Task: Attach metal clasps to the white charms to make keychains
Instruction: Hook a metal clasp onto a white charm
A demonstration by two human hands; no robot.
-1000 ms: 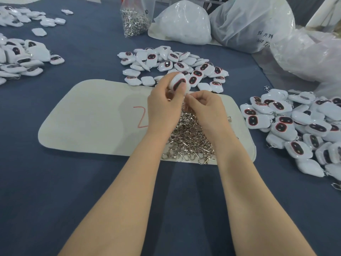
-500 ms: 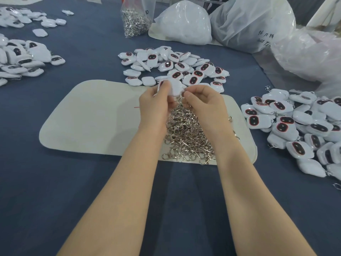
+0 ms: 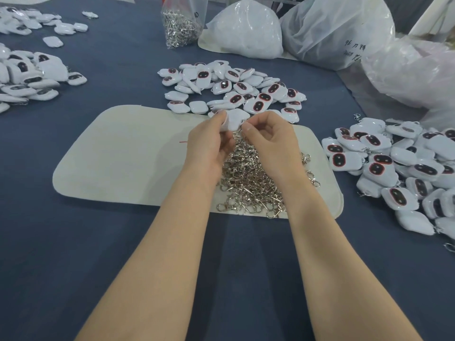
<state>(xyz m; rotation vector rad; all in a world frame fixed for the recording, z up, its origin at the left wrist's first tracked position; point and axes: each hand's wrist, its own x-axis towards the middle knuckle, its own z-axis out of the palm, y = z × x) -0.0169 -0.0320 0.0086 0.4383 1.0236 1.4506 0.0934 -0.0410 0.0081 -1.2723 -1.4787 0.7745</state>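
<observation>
— Flipped over, our charm (image 3: 234, 119) shows its white back now. Where is it?
— Our left hand (image 3: 209, 146) grips it over the clasp pile (image 3: 251, 183). Our right hand (image 3: 270, 141) pinches its edge. We should hold still and hook slowly.

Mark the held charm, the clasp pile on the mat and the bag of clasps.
held charm (image 3: 234, 118): head view, white back between the fingertips.
clasp pile (image 3: 248, 179): head view, middle of the heap.
clasp bag (image 3: 181, 30): head view, clasp-filled lower part.
</observation>
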